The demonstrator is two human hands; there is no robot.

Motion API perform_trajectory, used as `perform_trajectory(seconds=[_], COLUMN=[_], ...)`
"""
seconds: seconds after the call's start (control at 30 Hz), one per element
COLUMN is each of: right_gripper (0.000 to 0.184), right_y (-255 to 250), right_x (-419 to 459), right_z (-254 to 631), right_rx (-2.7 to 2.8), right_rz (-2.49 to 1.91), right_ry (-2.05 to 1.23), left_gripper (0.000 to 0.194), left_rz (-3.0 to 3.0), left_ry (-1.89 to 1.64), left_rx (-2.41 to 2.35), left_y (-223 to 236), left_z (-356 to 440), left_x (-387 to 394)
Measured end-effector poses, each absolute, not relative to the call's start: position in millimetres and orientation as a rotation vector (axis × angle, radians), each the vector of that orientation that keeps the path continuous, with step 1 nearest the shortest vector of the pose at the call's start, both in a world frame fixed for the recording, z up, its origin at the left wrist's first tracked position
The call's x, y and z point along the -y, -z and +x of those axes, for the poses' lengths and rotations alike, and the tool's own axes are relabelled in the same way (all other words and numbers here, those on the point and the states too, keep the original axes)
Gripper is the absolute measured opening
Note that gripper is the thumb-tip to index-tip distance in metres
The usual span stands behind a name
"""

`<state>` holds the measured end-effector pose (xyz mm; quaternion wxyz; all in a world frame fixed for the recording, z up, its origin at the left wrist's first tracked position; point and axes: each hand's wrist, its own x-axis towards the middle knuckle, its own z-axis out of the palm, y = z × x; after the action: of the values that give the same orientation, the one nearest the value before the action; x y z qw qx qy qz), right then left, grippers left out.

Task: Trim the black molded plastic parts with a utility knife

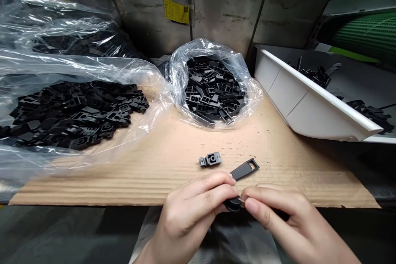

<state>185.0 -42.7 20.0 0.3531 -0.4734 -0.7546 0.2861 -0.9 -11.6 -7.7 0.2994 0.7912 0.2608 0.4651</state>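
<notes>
Near the front edge of the cardboard, my left hand (198, 206) is closed around a small black plastic part (234, 204) with a rounded end. My right hand (278, 210) meets it there, thumb and forefinger pinched together at the part's right side. Something thin and light shows at those fingertips, too small to name. Just beyond the hands lies a flat, tapered black plastic piece (246, 168) with a square opening at its far end. A small black block-shaped part (210, 159) with a round hole rests to the left of it.
A clear plastic bag (177, 78) of black tapered pieces stands at the back middle. Another clear bag (151, 78) spills black block parts at left. A white bin (315, 111) with black parts stands at right. Cardboard (148, 169) covers the work surface.
</notes>
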Motion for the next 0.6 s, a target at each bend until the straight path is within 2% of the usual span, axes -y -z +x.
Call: perform_trajectory(seconds=[0.17, 0.3, 0.37, 0.53, 0.6], right_gripper=[0.024, 0.013, 0.019, 0.043, 0.046], right_y=[-23, -18, -14, -3, -1], right_x=[44, 48, 48, 53, 57], right_z=[188, 191, 192, 194, 195], right_rx=[1.928, 1.864, 1.868, 2.034, 2.076], right_rz=[-1.188, -1.197, -1.202, -1.126, -1.134], right_ry=[-0.945, -1.057, -1.042, -0.442, -0.259], left_gripper=[0.03, 0.029, 0.026, 0.023, 0.023], left_rz=[2.041, 1.987, 1.923, 1.81, 1.829], left_ry=[-1.231, -1.151, -1.098, -1.059, -1.049], left_rx=[-0.787, -0.865, -0.916, -1.04, -1.055], left_y=[5, 4, 2, -6, -8], left_z=[1, -1, -1, 6, 9], left_x=[11, 10, 10, 11, 12])
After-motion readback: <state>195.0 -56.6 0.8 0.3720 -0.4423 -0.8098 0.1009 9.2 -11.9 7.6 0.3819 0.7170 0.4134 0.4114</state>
